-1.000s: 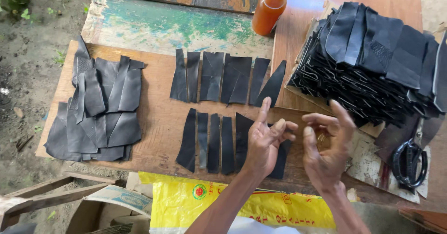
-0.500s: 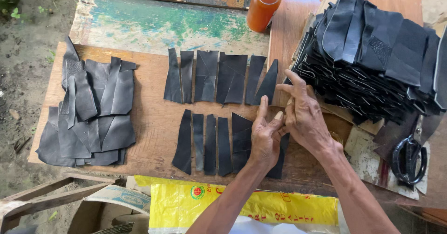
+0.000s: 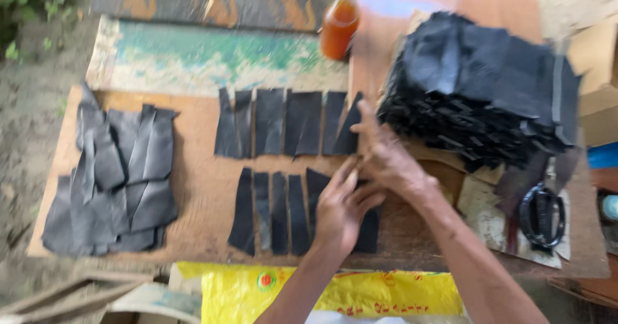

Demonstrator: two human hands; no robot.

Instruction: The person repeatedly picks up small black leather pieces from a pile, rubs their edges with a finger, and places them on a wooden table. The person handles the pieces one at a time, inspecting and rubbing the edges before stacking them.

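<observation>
A person is working at a wooden tabletop (image 3: 199, 182), both hands meeting at the right end of the near row of black strips (image 3: 277, 211). The left hand (image 3: 341, 211) is lying flat on the last strip (image 3: 368, 224) of that row, fingers (image 3: 344, 172) pressed together and pointing away. The right hand (image 3: 386, 160) is resting just beyond it, touching the left, its fingers stretching toward the far row (image 3: 286, 123); the picture is blurring there, so it is hard to tell whether they are pinching anything. A tall stack (image 3: 479, 85) of black pieces is sitting to the right, a loose heap (image 3: 112, 176) at the left end. An orange bottle (image 3: 339, 24) is standing behind the rows. Scissors (image 3: 542, 214) are lying below the stack, and a yellow bag (image 3: 335, 295) is showing under the near edge.
</observation>
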